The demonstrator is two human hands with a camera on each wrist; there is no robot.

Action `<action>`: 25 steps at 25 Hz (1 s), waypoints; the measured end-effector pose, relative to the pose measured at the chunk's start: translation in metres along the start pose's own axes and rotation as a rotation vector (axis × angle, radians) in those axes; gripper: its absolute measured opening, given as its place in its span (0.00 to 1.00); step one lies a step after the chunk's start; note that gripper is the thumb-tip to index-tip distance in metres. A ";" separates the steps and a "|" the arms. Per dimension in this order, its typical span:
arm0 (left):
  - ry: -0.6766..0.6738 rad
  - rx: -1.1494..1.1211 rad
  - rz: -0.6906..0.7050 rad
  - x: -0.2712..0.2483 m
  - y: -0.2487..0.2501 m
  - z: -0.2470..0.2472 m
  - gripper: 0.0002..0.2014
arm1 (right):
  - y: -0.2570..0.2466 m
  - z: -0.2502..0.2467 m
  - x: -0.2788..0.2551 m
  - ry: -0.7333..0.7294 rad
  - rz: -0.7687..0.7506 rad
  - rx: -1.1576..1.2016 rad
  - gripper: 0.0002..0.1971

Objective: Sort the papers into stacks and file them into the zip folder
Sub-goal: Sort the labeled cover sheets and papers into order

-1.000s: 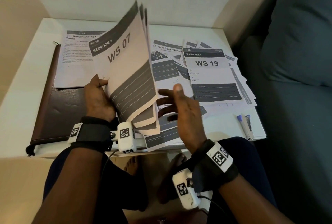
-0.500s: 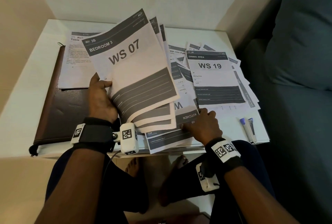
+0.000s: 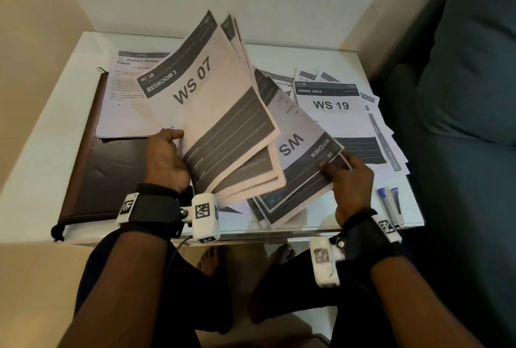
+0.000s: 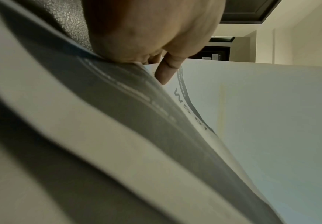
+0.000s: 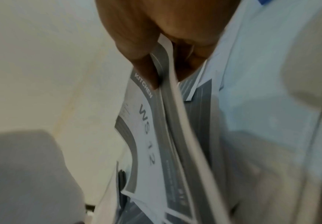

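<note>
My left hand [image 3: 167,155] grips a fanned stack of papers [image 3: 223,113] tilted up over the table, its top sheet reading "BEDROOM 3 WS 07". In the left wrist view my thumb [image 4: 165,72] presses on that stack [image 4: 118,121]. My right hand [image 3: 346,174] pinches the corner of a few "KITCHEN WS 12" sheets [image 3: 301,157], lifted off the table and upside down to me; the right wrist view shows the thumb [image 5: 141,63] on the sheet [image 5: 146,121]. A dark brown zip folder [image 3: 106,169] lies shut at the left. A "DINING AREA WS 19" sheet [image 3: 332,107] tops a spread pile.
A "Return Dining Table" sheet [image 3: 125,96] lies across the folder's far end. A stapler and a blue-capped pen [image 3: 391,202] sit at the white table's [image 3: 50,135] near right corner. A teal sofa [image 3: 460,124] borders the right side. My knees are under the front edge.
My right hand went from flat on the kitchen sheets to pinching and lifting their corner. The left hand tilted its stack more upright.
</note>
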State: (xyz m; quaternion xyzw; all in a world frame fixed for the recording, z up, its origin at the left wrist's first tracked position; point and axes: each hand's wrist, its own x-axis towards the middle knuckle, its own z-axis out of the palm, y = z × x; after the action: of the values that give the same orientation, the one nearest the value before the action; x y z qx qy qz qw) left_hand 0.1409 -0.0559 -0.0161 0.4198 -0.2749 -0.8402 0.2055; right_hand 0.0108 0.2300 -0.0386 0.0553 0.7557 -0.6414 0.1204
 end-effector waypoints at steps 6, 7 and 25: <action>0.042 0.135 -0.049 0.001 -0.006 0.002 0.13 | 0.008 0.005 0.026 0.045 0.039 -0.274 0.08; 0.037 0.130 -0.051 0.002 -0.005 0.001 0.13 | 0.007 0.005 0.028 0.038 0.035 -0.329 0.06; 0.135 -0.008 0.037 0.001 0.006 -0.008 0.12 | -0.084 0.048 0.113 -0.197 -0.202 -1.240 0.19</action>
State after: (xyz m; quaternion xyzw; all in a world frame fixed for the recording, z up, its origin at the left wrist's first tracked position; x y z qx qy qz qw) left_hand 0.1475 -0.0632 -0.0168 0.4696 -0.2650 -0.8071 0.2407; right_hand -0.1124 0.1607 0.0058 -0.1556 0.9735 -0.0951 0.1380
